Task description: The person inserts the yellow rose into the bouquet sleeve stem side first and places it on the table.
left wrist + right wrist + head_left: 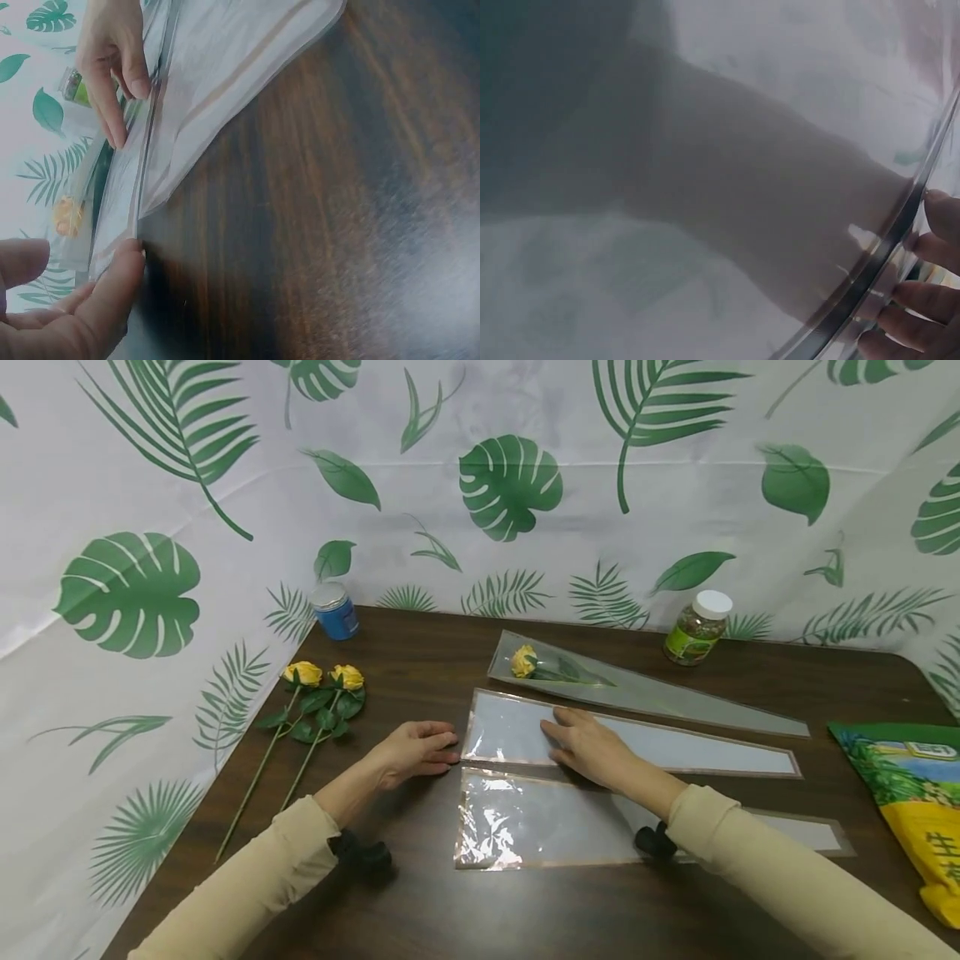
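Observation:
Three long, tapering flower sleeves lie side by side on the dark table. On the middle sleeve (502, 731), which has a white front and a clear border, rests my right hand (600, 750), its fingers spread lightly. My left hand (411, 750) is at that sleeve's wide left end, fingertips touching the edge in the left wrist view. Closer to me is another sleeve (555, 822), shiny with reflections. The far sleeve (690, 697) has a yellow rose (522, 662) inside. In the right wrist view, the right fingers (922, 304) touch the glossy film.
Two yellow roses (303, 674) with long stems lie to the left. A blue can (337, 612) stands at the back left, a white-lidded jar (693, 631) at the back right. A green and yellow bag (918, 810) sits at the right edge. Leaf-printed cloth (420, 485) hangs behind.

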`<state>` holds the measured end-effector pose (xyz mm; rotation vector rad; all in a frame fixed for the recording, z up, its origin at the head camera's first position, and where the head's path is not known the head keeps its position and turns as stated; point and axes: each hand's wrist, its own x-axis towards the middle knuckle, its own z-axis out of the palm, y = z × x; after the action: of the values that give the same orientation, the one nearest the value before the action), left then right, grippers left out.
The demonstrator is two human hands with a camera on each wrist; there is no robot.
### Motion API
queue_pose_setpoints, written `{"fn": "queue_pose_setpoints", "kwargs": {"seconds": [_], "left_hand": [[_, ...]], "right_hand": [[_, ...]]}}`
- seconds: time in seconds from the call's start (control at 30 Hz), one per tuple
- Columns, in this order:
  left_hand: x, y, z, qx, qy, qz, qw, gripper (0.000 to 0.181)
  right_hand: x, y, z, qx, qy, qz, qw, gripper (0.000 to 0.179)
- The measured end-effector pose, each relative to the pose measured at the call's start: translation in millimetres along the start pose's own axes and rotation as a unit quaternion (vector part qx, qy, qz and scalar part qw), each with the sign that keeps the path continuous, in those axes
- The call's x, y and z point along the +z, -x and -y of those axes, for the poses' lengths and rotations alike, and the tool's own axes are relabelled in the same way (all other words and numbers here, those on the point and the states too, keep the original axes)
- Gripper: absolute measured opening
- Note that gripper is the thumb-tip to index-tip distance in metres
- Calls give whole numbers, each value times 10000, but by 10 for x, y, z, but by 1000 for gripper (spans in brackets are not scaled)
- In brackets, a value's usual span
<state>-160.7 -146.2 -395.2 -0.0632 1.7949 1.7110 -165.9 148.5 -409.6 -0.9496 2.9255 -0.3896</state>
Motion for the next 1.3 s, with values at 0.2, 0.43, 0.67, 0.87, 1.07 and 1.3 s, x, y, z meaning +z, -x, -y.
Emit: {"fn": "queue_pose_setpoints", "kwargs": {"seconds": [0.2,0.43,0.67,0.87,1.07,1.3], "left_hand": [[78,-123,0,-26,-121,-153,9998,49],[243,-349,71,340,3,-565,9978,32],[362,-376,42,584,-23,-882,9944,15],[453,-394,24,818,-215,-776,9934,18],[496,-415,-12,964,-423,-837,9909,22],[444,-494,-54,987,-174,-1365,9856,30]], "right_hand": [[32,-6,-7,-75,34,-114,9999,47],[70,-12,12,-141,-118,-440,9989,40],[16,-239,145,339,-1800,-1511,9714,27],[6,-480,321,492,-2281,-1982,9520,32],[32,-564,383,596,-2134,-2227,9494,18],[25,-509,334,784,-2212,-2288,9448,19]]}}
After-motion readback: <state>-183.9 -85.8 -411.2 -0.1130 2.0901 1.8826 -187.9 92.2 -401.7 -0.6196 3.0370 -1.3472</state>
